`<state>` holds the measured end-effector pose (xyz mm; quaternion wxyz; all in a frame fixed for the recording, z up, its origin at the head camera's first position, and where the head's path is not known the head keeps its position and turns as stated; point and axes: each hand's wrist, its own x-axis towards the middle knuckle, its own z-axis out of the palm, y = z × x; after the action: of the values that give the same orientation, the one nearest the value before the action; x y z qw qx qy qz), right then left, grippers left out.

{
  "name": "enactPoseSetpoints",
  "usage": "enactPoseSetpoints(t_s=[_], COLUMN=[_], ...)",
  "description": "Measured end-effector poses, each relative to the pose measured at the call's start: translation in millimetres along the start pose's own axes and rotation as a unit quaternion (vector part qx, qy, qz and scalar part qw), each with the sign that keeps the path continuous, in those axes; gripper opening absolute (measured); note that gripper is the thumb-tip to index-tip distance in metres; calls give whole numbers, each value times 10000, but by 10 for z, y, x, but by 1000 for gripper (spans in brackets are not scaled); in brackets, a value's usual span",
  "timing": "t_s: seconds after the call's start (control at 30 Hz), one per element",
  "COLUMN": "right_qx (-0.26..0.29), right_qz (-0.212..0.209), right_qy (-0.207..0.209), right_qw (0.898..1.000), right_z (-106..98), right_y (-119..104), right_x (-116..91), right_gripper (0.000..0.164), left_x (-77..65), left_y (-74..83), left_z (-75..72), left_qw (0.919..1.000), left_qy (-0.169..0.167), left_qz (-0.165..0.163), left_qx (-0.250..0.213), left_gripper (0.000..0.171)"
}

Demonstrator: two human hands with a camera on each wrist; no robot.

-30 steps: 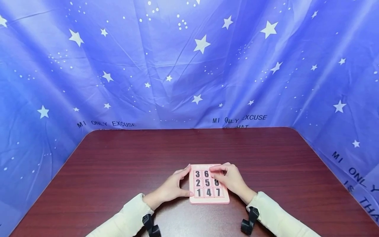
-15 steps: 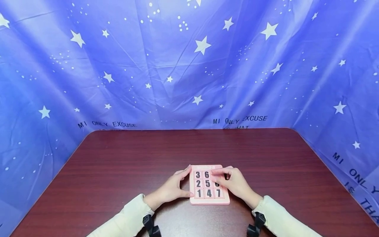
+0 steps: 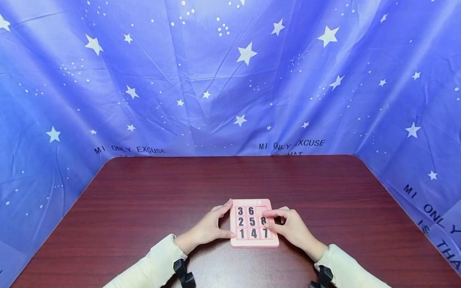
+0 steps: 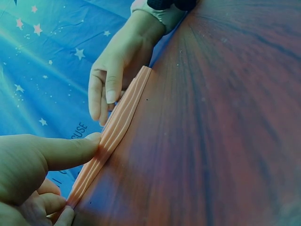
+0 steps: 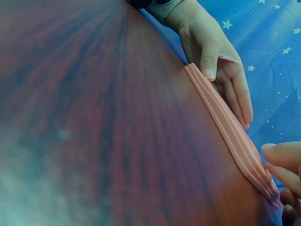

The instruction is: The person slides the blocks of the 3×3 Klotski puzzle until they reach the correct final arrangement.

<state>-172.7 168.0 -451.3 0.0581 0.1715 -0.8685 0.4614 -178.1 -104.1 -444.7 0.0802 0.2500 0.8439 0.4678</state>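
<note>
A pink sliding number puzzle [image 3: 247, 243] lies flat on the table, its tiles reading 3, 6 in the top row, then 2, 5, 8 and 1, 4, 7. The top-right slot holds no tile. My left hand [image 3: 205, 227] holds the puzzle's left side, thumb near the lower corner and fingers at the upper one. From the right, my right hand [image 3: 293, 228] reaches over the edge, index fingertip at the top of the 8 tile [image 3: 263, 221] and thumb at its lower part. In the left wrist view, the puzzle's ridged side [image 4: 113, 134] shows under my left thumb.
The dark red wood-grain table [image 3: 162, 180] extends around the puzzle on all sides. Behind it hangs a blue curtain [image 3: 216, 72] with white stars and printed words. A black wrist camera [image 3: 183, 273] sits below each pale sleeve [image 3: 155, 260].
My right hand has drawn back down and to the right, from the top-right slot to the 8 tile, baring that slot. The left hand keeps its place.
</note>
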Motion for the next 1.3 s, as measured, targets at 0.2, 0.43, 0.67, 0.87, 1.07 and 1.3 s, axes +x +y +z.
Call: enactPoseSetpoints(t_s=[0.2, 0.43, 0.67, 0.87, 1.07, 1.3], right_qx=[-103, -156, -230, -253, -208, -321], right_qz=[-129, -14, -72, -41, 21, 43], right_qy=[79, 75, 159, 191, 200, 221], right_qw=[9998, 9998, 9996, 9995, 9996, 9992], right_z=[2, 18, 25, 33, 43, 36], right_y=[8, 16, 15, 43, 65, 52], right_x=[-11, 11, 85, 145, 185, 200], right_gripper=[26, 24, 25, 26, 25, 26], left_x=[-3, -12, -11, -11, -12, -6], left_y=[12, 14, -3, -4, -20, -24], left_z=[-5, -4, -2, -4, -2, 2], left_qw=[10000, 10000, 10000, 10000, 10000, 10000], left_qy=[11, 7, 8, -16, -15, -14], left_qz=[-2, 29, 24, 44, 44, 84], left_qx=[-42, 24, 69, 42, 31, 51], left_gripper=[93, 93, 93, 93, 93, 93])
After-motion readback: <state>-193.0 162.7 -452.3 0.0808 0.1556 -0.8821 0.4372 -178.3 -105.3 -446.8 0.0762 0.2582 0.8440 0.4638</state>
